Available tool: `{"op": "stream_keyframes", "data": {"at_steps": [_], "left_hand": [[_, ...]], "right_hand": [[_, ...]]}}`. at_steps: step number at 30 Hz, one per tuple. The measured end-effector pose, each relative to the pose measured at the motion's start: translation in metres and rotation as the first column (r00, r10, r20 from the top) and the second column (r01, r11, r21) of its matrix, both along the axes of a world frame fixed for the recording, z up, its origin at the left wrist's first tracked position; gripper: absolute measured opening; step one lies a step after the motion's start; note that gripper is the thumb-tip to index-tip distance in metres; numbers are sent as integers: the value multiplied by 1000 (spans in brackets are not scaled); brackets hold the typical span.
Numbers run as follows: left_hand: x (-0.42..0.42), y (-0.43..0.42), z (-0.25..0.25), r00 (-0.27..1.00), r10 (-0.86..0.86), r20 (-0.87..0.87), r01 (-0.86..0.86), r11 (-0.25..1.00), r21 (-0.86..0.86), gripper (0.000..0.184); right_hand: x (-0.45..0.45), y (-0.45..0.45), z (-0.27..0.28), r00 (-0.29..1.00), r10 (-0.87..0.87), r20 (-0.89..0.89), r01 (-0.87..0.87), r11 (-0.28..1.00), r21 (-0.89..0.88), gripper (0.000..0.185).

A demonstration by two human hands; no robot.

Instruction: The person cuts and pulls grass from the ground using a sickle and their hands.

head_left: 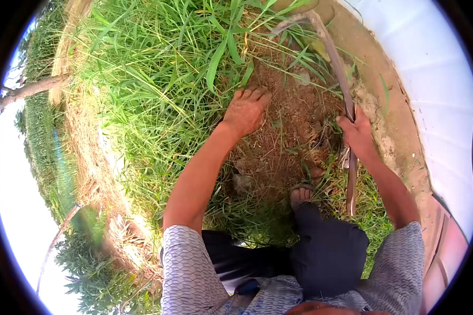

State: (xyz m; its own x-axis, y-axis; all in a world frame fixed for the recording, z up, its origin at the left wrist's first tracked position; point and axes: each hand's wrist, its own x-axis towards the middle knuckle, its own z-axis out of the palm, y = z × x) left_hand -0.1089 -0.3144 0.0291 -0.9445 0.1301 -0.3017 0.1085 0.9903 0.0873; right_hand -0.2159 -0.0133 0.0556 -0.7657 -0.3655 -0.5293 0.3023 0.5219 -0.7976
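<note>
My right hand (357, 134) is closed around the long brown handle of a sickle (332, 55). The handle runs from beside my leg up past the bare soil, and its curved end (294, 20) bends left over the grass at the top. My left hand (247, 111) rests palm down where the green grass (178, 68) meets the soil (291, 113). Its fingers are bent a little and slightly apart, with the tips against the ground. Broad grass blades stand just beyond them. Nothing shows in that hand, though its palm is hidden.
A pale wall (431, 68) rises on the right, with a strip of bare earth (389, 100) along its foot. My sandalled foot (301, 193) is on the ground below the soil patch. A stone (242, 182) lies left of it. Dry straw (89, 142) and a branch (37, 86) are at the left.
</note>
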Motion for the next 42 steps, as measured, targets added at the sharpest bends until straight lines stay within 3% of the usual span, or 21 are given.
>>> {"op": "stream_keyframes", "data": {"at_steps": [5, 6, 8, 11, 12, 14, 17, 18, 20, 23, 25, 27, 29, 31, 32, 33, 35, 37, 39, 40, 42], "left_hand": [[-55, -46, -47, 997, -23, 79, 50, 932, -359, 75], [-62, -70, -78, 976, -218, -27, 98, 543, -834, 75], [-83, -95, -89, 998, 44, -45, -60, 883, -465, 70], [-93, -109, -35, 991, 130, 27, -85, 773, -629, 56], [-89, -131, -37, 994, 38, 106, 46, 722, -690, 57], [-83, -140, -35, 988, 133, 79, -56, 784, -618, 50], [-76, -129, -26, 991, -61, -121, -15, 835, -549, 14], [-80, -129, -21, 991, -64, -121, -13, 835, -551, 14], [-88, -128, -16, 989, 99, 114, -36, 888, -459, 14], [-75, -143, -35, 999, 10, -40, -24, 935, -355, 5], [-56, -137, -16, 1000, 16, -2, -16, 958, -285, 6], [-53, -133, -3, 989, -117, -86, 81, 936, -342, 6], [-59, -154, -16, 981, -155, -120, 121, 961, -248, 6], [-53, -165, -27, 993, -94, -68, 79, 977, -198, 6], [-53, -167, -55, 990, -120, 69, 137, 774, -618, 8], [-58, -169, -54, 990, -128, 67, 142, 773, -619, 8], [-44, -175, -52, 979, -63, -196, 28, 984, -178, 10], [-42, -169, -42, 955, -162, -248, 93, 959, -267, 11], [-41, -159, -15, 874, -354, -333, 176, 869, -462, 14], [-45, -143, 9, 943, -274, -188, 175, 891, -418, 15], [-42, -151, -10, 937, -291, -193, 209, 909, -361, 15]], "right_hand": [[50, 44, -30, 987, -66, -149, 81, 992, 101, 25], [56, 46, -31, 972, -62, -228, 92, 988, 125, 26], [59, 41, -17, 979, -69, -191, 108, 973, 203, 26], [61, 30, -15, 981, -54, -188, 101, 963, 249, 25], [59, 24, -18, 987, -80, -141, 105, 977, 187, 25], [53, 4, -25, 994, -89, -70, 95, 991, 94, 27], [36, -55, -41, 978, 25, -208, -6, 996, 91, 31], [29, -77, -47, 962, 61, -267, -35, 994, 102, 32], [21, -118, -60, 972, 91, -217, -70, 992, 101, 34], [32, -100, -61, 975, 194, -107, -171, 966, 195, 36], [50, -95, -55, 955, 298, -14, -283, 921, 269, 36], [59, -104, -40, 971, 226, -73, -217, 970, 114, 36], [40, -107, -37, 965, 248, -86, -233, 961, 149, 39], [29, -108, -41, 976, 212, 57, -219, 959, 180, 40], [25, -119, -42, 987, 158, 42, -163, 963, 213, 39], [17, -125, -35, 988, 150, 40, -156, 965, 213, 39], [16, -130, -23, 974, 169, 148, -193, 966, 170, 38], [26, -103, -46, 976, 158, 146, -179, 974, 139, 38], [53, -81, -48, 976, 198, -85, -182, 969, 166, 35], [63, -70, -47, 975, 204, -87, -187, 968, 168, 35], [80, -56, -45, 982, 162, -96, -136, 963, 231, 32]]}}
